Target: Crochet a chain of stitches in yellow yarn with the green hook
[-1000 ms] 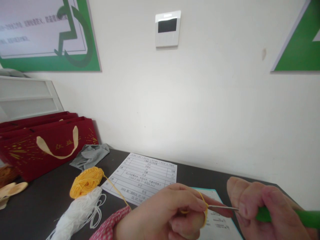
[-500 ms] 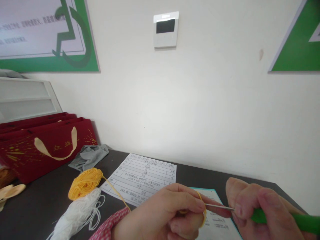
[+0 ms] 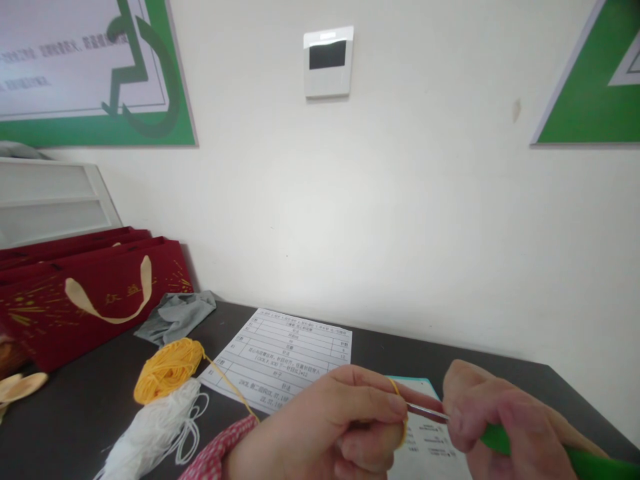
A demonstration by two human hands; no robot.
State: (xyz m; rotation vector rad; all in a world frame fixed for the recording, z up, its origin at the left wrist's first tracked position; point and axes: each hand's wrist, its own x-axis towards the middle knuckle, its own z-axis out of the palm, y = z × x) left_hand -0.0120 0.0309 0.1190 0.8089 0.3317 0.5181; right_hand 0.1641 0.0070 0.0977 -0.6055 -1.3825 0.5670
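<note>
My left hand (image 3: 345, 420) is closed in a pinch on yellow yarn (image 3: 396, 385), which loops over the raised index finger and round the other fingers. In my right hand (image 3: 515, 420) is a crochet hook (image 3: 500, 440) with a green handle, gripped by the fingers. Its thin metal shaft reaches left to the fingertips of my left hand, where the tip is hidden. From the yellow yarn ball (image 3: 169, 370) on the table a strand runs to my left sleeve. A white yarn skein (image 3: 150, 433) lies against that ball.
A printed sheet (image 3: 280, 353) lies on the dark table (image 3: 240, 317), and a second sheet with a blue edge (image 3: 425, 440) is under my hands. At the left are red paper bags (image 3: 115, 287), grey cloth (image 3: 175, 317) and wooden pieces (image 3: 25, 387). A white wall stands behind.
My right hand with the crochet hook has shifted left, closer to my left hand, so less of the metal shaft shows. My left hand keeps its pinch almost in place.
</note>
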